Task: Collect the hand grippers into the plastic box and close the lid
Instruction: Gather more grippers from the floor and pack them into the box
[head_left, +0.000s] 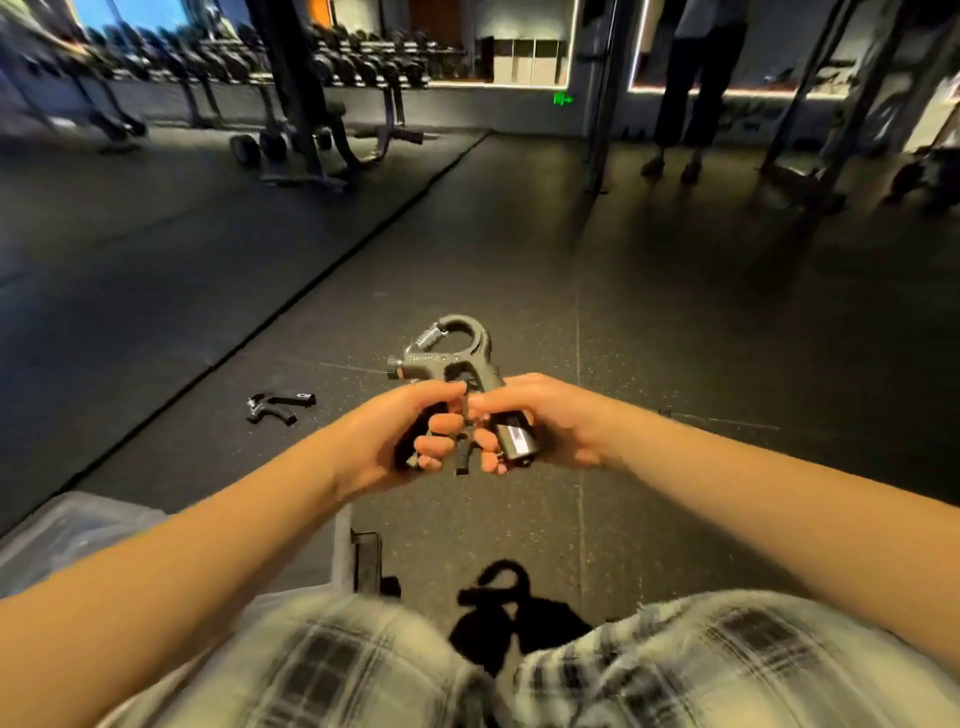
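Plaid shorts (363, 670) span the bottom edge. Beyond them, a grey hand gripper (452, 358) is held in the air over the floor (675, 338): left hand (400, 441) curled round one handle, right hand (545, 421) curled round the other, spring loop pointing away. Second hand gripper (278, 408) lies on the floor, farther left. Clear plastic box (67, 530) sits at lower left, partly behind the left forearm.
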